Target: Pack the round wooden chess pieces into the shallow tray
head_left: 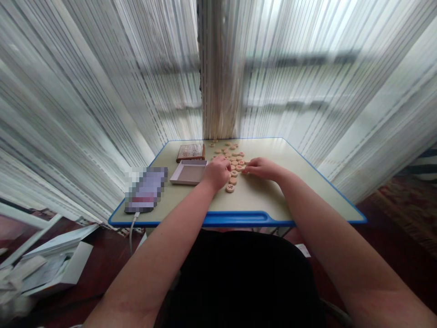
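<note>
Round wooden Chinese chess pieces (234, 173) with red or dark markings lie in a loose cluster running from the far edge of the table towards me. My left hand (217, 172) is at the left side of the cluster, its fingers curled in; whatever is under them is hidden. My right hand (261, 168) comes in from the right, fingers bent and close together, with its fingertips at a piece on the cluster's right edge. The open box tray (187, 181), shallow and pale, stands just left of my left hand and is partly covered by it.
A brown patterned box (190, 152) lies behind the tray. At the left edge is a blurred-out phone (146, 189) with a white cable (132, 230). The pale table (300, 182) has a blue rim and front groove. Striped curtains (136, 68) hang behind it; an open white box (64, 269) is on the floor.
</note>
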A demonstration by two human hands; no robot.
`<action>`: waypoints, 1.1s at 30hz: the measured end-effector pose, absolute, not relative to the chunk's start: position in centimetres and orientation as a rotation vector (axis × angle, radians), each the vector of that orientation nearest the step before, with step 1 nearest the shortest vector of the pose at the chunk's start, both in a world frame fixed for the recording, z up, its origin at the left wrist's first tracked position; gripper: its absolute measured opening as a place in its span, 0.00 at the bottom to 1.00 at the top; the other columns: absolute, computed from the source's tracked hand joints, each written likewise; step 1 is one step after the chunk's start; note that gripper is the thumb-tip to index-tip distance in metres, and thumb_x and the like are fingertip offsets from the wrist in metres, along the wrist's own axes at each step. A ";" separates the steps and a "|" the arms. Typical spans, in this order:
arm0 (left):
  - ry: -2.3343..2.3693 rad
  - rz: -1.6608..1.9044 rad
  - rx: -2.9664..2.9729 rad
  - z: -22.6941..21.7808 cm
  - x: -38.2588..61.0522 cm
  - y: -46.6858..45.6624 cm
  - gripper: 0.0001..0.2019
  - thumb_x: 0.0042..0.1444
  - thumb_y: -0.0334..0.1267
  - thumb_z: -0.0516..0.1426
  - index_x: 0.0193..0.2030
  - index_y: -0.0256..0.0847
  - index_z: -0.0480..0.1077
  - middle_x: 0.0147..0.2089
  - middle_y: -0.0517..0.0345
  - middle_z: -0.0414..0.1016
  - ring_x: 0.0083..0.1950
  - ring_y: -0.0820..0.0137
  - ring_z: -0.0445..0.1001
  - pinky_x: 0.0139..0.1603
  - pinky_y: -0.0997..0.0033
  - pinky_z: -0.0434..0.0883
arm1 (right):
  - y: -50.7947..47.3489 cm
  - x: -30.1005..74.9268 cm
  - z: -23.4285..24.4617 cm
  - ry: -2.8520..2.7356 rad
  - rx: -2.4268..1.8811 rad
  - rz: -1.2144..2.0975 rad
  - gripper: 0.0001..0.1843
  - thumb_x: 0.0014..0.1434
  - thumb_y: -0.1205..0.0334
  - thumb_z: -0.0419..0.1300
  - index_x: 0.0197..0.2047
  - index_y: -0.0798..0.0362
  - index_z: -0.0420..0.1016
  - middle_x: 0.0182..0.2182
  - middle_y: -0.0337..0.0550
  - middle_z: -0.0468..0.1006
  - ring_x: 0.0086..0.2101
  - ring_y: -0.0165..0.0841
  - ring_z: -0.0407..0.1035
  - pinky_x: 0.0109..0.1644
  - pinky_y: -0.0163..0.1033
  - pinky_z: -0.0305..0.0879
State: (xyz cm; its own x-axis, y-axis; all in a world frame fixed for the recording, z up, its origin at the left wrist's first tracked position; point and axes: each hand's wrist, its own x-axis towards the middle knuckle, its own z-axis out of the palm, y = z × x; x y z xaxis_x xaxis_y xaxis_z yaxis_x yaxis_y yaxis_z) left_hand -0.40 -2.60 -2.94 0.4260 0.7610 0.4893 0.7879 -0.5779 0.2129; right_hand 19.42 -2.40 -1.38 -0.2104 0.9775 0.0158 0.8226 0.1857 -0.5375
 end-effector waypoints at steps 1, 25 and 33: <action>-1.416 -0.876 -2.601 -3.0 -0.4 -2.5 0.13 0.48 0.24 0.48 0.29 0.38 0.72 0.37 0.51 0.73 0.43 0.66 0.71 0.46 0.68 0.68 | -2.3 19.4 -1.5 -2.114 -1.692 0.599 0.14 0.54 0.56 0.57 0.33 0.56 0.81 0.29 0.44 0.79 0.30 0.32 0.68 0.34 0.34 0.60; -1.393 -0.759 -2.712 -3.1 -0.6 -2.2 0.13 0.46 0.26 0.50 0.31 0.39 0.75 0.39 0.52 0.75 0.46 0.65 0.70 0.50 0.67 0.68 | -2.4 18.9 -1.5 -2.268 -1.650 0.386 0.08 0.52 0.62 0.55 0.31 0.55 0.74 0.24 0.39 0.70 0.26 0.28 0.60 0.30 0.34 0.53; -1.477 -0.643 -2.817 -2.6 -1.0 -1.9 0.14 0.47 0.27 0.51 0.29 0.40 0.78 0.36 0.55 0.78 0.39 0.68 0.73 0.44 0.70 0.70 | -3.6 17.3 -1.1 -2.390 -1.216 0.631 0.14 0.50 0.56 0.60 0.37 0.54 0.81 0.24 0.37 0.69 0.26 0.27 0.59 0.31 0.33 0.55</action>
State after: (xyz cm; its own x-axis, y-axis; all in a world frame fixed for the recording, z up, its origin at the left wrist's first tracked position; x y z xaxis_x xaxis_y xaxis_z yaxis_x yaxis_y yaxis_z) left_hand -0.97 -1.91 -2.65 0.5084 0.8084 0.2966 0.7677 -0.5815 0.2693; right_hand 17.26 -3.64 -1.10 -0.5511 0.8238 0.1328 0.6511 0.5240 -0.5491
